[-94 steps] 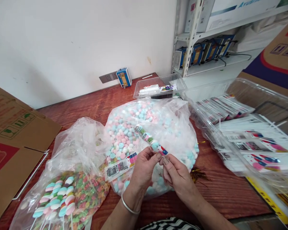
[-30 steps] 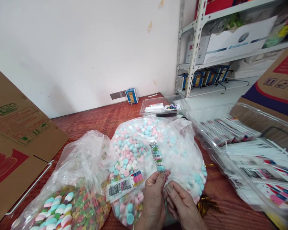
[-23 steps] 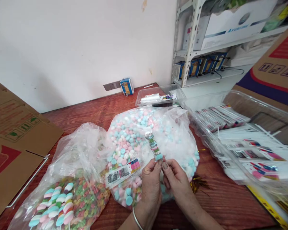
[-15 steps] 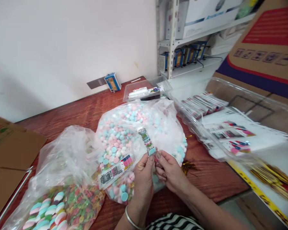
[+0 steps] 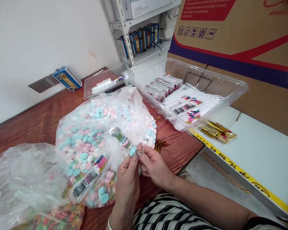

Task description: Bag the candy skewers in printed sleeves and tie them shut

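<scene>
A: Report positions, left to right.
B: Lower left of the frame: I have a clear bag of gummies (image 5: 26,172), cut off by the frame edge. Left of centre: the bag of marshmallows (image 5: 132,95), with a flat printed sleeve (image 5: 86,181) lying across its lower part.
A: Locate the wrapped skewer (image 5: 122,138).
B: Centre of the frame, in front of the marshmallow bag. I cannot tell whether the two touch.
A: Orientation?
B: The long axis runs from upper left to lower right. The skewer extends up and left from the grip; a blue marshmallow (image 5: 132,150) sits at its lower end, just above the left thumb.
A: Grip state?
B: The left hand (image 5: 128,175) is clamped on that lower end, thumb against fingers, and is the nearer hand. The right hand (image 5: 153,163) meets it from the right, thumb and forefinger pinched on the same end. I cannot tell whether film or stick lies between them.
A: Remaining positions?
B: Right of centre: a large clear tray (image 5: 242,85) holding packed sleeves (image 5: 164,87). Below it: gold strips (image 5: 218,131). Upper right: a carton (image 5: 206,19).
A: Deviation from half a second ago?
B: My view is swung right. The marshmallow sticks at lower left are out of frame, and the carton shows more. The skewer lies flatter across the frame; I attribute part of that to camera turn. The two-handed pinch is unchanged.
</scene>
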Available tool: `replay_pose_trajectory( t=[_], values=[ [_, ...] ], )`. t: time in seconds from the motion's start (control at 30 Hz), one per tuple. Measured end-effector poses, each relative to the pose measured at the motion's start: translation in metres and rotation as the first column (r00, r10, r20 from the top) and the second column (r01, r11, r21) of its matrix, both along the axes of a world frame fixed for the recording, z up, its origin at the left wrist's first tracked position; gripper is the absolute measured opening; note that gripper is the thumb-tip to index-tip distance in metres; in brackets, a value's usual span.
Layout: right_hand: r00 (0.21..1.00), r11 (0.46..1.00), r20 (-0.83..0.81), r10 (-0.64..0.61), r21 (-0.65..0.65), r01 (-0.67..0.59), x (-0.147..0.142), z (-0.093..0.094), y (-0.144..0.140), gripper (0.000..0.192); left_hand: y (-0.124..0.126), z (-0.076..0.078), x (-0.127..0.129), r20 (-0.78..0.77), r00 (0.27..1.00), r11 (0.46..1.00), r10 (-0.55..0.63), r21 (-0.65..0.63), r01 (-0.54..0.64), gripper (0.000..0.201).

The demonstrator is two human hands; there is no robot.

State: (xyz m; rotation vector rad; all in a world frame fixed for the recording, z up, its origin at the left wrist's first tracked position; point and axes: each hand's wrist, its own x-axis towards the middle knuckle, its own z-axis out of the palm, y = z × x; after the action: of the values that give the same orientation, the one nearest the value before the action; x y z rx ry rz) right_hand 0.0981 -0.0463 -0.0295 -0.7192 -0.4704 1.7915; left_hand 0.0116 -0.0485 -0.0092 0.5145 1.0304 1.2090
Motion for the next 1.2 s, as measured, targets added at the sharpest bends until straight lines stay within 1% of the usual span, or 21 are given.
replay_pose_trajectory(
  t=[0.1, 0.17, 0.23, 0.27, 0.3, 0.33, 0.37, 0.4, 0.43, 0.47, 0.53, 0.6, 0.67, 0.7, 0.77, 0.83, 0.9, 1.0, 1.07, 1.13, 1.2],
  values=[
    [0.993, 0.995, -0.074, 0.096, -0.028, -0.098, 0.006, -0.004, -0.006, 0.039, -0.002, -0.008, 0.005, 0.029, 0.999, 0.998, 0.032, -0.056, -0.030, 0.030],
    [0.980, 0.982, -0.079, 0.182, -0.033, -0.185, 0.014, -0.005, -0.009, 0.040, -0.002, -0.013, 0.007, 0.076, 0.997, 0.994, -0.001, -0.112, 0.010, 0.030],
    [0.970, 0.980, 0.162, 0.179, 0.062, -0.191, 0.030, -0.007, -0.013, 0.036, 0.001, -0.014, 0.006, 0.121, 0.992, 0.992, -0.037, -0.119, 0.051, 0.028],
    [0.923, 0.977, 0.371, 0.100, 0.137, -0.161, 0.041, -0.008, -0.015, 0.033, 0.003, -0.014, 0.005, 0.131, 0.991, 0.994, -0.035, -0.097, 0.048, 0.026],
    [0.802, 0.963, 0.597, -0.012, 0.223, -0.152, 0.053, -0.011, -0.017, 0.032, 0.006, -0.014, 0.003, 0.126, 0.992, 0.997, -0.026, -0.066, 0.034, 0.023],
    [0.602, 0.945, 0.780, -0.172, 0.303, -0.122, 0.066, -0.014, -0.020, 0.026, 0.009, -0.013, 0.001, 0.108, 0.994, 0.999, -0.013, -0.032, 0.017, 0.021],
    [0.373, 0.932, 0.884, -0.282, 0.345, -0.114, 0.079, -0.018, -0.022, 0.019, 0.012, -0.012, -0.001, 0.081, 0.997, 1.000, -0.004, 0.001, 0.004, 0.020],
    [0.147, 0.933, 0.938, -0.315, 0.334, -0.131, 0.090, -0.024, -0.024, 0.018, 0.014, -0.011, -0.004, 0.048, 0.999, 0.999, -0.001, 0.033, 0.000, 0.018],
    [-0.038, 0.935, 0.944, -0.327, 0.317, -0.157, 0.099, -0.029, -0.025, 0.018, 0.016, -0.011, -0.006, 0.016, 1.000, 0.998, -0.010, 0.061, 0.009, 0.017],
    [-0.186, 0.933, 0.925, -0.333, 0.294, -0.207, 0.106, -0.035, -0.026, 0.018, 0.017, -0.011, -0.007, -0.013, 1.000, 0.996, -0.024, 0.085, 0.025, 0.016],
    [-0.413, 0.925, 0.842, -0.349, 0.238, -0.295, 0.109, -0.045, -0.024, 0.017, 0.018, -0.012, -0.009, -0.074, 0.996, 0.991, -0.046, 0.124, 0.055, 0.015],
    [-0.526, 0.917, 0.768, -0.367, 0.202, -0.345, 0.105, -0.053, -0.022, 0.017, 0.017, -0.013, -0.011, -0.175, 0.983, 0.983, -0.062, 0.161, 0.091, 0.014],
    [-0.558, 0.910, 0.738, -0.381, 0.193, -0.367, 0.100, -0.055, -0.020, 0.019, 0.016, -0.012, -0.015, -0.352, 0.934, 0.969, -0.052, 0.210, 0.133, 0.014],
    [-0.555, 0.905, 0.735, -0.389, 0.192, -0.381, 0.099, -0.055, -0.021, 0.019, 0.016, -0.011, -0.018, -0.466, 0.884, 0.959, -0.036, 0.231, 0.162, 0.015],
    [-0.562, 0.890, 0.716, -0.415, 0.191, -0.413, 0.100, -0.050, -0.025, 0.020, 0.016, -0.006, -0.025, -0.687, 0.726, 0.937, 0.019, 0.266, 0.228, 0.016],
    [-0.571, 0.882, 0.690, -0.444, 0.227, -0.412, 0.104, -0.040, -0.032, 0.022, 0.016, -0.001, -0.030, -0.836, 0.538, 0.902, 0.106, 0.308, 0.301, 0.014],
    [-0.552, 0.874, 0.680, -0.483, 0.340, -0.346, 0.107, -0.024, -0.038, 0.025, 0.017, 0.001, -0.032, -0.901, 0.381, 0.852, 0.207, 0.357, 0.383, 0.015],
    [-0.455, 0.797, 0.661, -0.597, 0.553, -0.243, 0.100, 0.002, -0.038, 0.023, 0.018, -0.001, -0.027, -0.940, 0.183, 0.791, 0.287, 0.340, 0.508, 0.021],
    [-0.433, 0.762, 0.637, -0.638, 0.603, -0.236, 0.087, 0.014, -0.030, 0.021, 0.018, -0.004, -0.021, -0.945, 0.070, 0.764, 0.319, 0.301, 0.572, 0.021],
    [-0.387, 0.736, 0.627, -0.676, 0.602, -0.310, 0.069, 0.018, -0.019, 0.023, 0.017, -0.007, -0.015, -0.936, 0.004, 0.747, 0.352, 0.283, 0.601, 0.020],
    [-0.360, 0.717, 0.621, -0.696, 0.574, -0.396, 0.051, 0.013, -0.008, 0.024, 0.016, -0.009, -0.010, -0.930, -0.008, 0.751, 0.367, 0.291, 0.593, 0.017]
  ],
)
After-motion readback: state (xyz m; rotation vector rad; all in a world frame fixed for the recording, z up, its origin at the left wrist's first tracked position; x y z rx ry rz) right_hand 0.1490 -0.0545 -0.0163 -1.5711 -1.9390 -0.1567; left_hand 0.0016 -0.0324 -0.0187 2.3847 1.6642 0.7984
